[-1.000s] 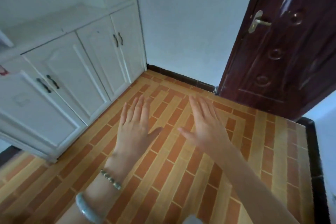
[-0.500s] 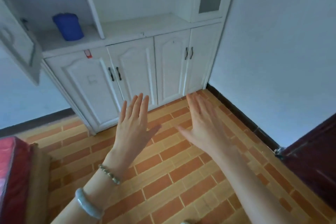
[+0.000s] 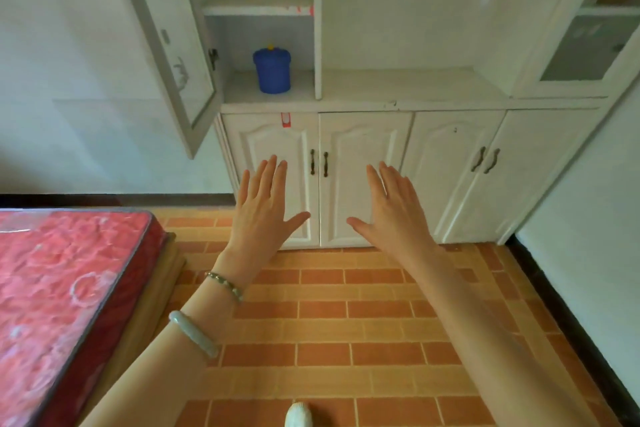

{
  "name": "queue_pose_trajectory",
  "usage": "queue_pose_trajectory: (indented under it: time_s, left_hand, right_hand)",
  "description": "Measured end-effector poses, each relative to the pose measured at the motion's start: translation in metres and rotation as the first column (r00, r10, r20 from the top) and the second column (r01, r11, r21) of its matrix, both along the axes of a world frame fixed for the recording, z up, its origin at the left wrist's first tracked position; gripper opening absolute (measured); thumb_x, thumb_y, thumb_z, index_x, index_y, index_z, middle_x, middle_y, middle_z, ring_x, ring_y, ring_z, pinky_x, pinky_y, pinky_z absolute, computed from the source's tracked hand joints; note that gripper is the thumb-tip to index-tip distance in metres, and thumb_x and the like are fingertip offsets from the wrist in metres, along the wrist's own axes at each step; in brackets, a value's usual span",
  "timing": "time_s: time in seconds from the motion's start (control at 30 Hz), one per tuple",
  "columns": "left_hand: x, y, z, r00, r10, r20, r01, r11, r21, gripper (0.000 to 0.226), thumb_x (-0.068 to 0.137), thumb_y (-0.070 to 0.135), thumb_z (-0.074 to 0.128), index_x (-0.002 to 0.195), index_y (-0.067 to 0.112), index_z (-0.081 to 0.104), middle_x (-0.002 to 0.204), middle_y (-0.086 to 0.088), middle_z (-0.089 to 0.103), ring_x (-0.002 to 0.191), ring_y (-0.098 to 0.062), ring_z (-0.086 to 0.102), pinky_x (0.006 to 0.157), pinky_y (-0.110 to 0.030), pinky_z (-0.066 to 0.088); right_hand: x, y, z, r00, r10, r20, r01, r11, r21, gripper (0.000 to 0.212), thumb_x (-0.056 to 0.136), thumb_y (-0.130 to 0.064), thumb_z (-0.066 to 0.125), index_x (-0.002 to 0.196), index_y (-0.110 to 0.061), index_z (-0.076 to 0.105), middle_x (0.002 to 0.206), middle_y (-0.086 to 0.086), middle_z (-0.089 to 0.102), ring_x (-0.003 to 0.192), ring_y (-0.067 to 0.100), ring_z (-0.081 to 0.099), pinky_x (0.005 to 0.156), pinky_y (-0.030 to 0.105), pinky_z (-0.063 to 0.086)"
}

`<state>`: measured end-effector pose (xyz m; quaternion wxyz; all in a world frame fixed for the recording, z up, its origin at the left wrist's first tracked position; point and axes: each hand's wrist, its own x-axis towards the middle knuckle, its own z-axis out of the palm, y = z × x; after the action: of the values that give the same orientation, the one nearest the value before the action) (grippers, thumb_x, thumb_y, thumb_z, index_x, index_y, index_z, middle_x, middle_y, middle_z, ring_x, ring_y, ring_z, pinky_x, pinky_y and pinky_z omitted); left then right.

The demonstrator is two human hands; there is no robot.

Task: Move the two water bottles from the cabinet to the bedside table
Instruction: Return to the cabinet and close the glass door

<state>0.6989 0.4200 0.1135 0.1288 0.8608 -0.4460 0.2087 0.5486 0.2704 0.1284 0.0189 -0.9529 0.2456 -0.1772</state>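
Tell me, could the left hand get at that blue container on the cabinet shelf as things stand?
Probably yes. The left hand is open and empty, the upper door is swung wide, and nothing stands before the blue container. The hand is below the shelf, so the person may need to step closer.

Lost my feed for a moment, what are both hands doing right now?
Left hand: open, fingers spread, holding nothing.
Right hand: open, fingers spread, holding nothing.

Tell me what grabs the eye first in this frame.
Two bare hands, the left hand and right hand, spread open and empty in mid-frame before the white cabinet's closed lower doors. Above them, a round blue lidded plastic container stands alone in the open left compartment. A red patterned mattress fills the lower left corner.
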Motion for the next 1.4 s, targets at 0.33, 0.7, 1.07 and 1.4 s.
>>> queue_pose_trajectory:
  time_s: [0.33, 0.7, 1.07, 1.4]
  left_hand:
    - [0.134, -0.042, 0.004, 0.994, 0.11, 0.001, -0.11, 0.994, 0.006, 0.091, 0.08, 0.053, 0.059, 0.145, 0.004, 0.018, 0.153, -0.016, 0.019, 0.142, -0.03, 0.014, 0.114, -0.043, 0.002]
    - [0.238, -0.069, 0.004, 0.974, 0.227, 0.012, -0.227, 0.974, -0.008, 0.094, 0.075, 0.051, 0.067, 0.142, 0.002, 0.025, 0.148, -0.019, 0.03, 0.138, -0.033, 0.025, 0.113, -0.052, 0.018]
    - [0.314, -0.082, 0.03, 0.828, 0.558, 0.053, -0.551, 0.828, -0.106, 0.091, 0.079, 0.051, 0.062, 0.141, -0.003, 0.024, 0.148, -0.023, 0.028, 0.138, -0.036, 0.024, 0.112, -0.054, 0.016]
    - [0.322, -0.042, 0.037, 0.697, 0.717, 0.005, -0.704, 0.685, -0.186, 0.093, 0.077, 0.052, 0.06, 0.142, -0.003, 0.021, 0.149, -0.022, 0.027, 0.138, -0.035, 0.024, 0.113, -0.051, 0.014]
  right_hand:
    - [0.145, -0.052, 0.006, 0.995, 0.102, 0.02, -0.103, 0.995, 0.011, 0.089, 0.084, -0.052, 0.055, 0.145, -0.009, 0.006, 0.154, 0.015, 0.007, 0.14, 0.029, 0.005, 0.114, 0.042, 0.007]
    - [0.261, -0.098, 0.021, 0.962, 0.261, 0.075, -0.262, 0.965, 0.004, 0.089, 0.085, -0.051, 0.054, 0.145, -0.009, 0.003, 0.154, 0.014, 0.008, 0.14, 0.028, 0.005, 0.112, 0.039, 0.003]
    - [0.391, -0.142, 0.043, 0.812, 0.579, 0.069, -0.577, 0.815, -0.056, 0.087, 0.082, -0.047, 0.06, 0.143, -0.004, 0.016, 0.15, 0.021, 0.02, 0.138, 0.034, 0.016, 0.112, 0.048, 0.016]
    - [0.467, -0.102, 0.048, 0.605, 0.792, 0.075, -0.791, 0.609, -0.059, 0.091, 0.083, -0.053, 0.056, 0.145, -0.013, 0.004, 0.154, 0.013, 0.008, 0.14, 0.029, 0.006, 0.111, 0.039, 0.004]
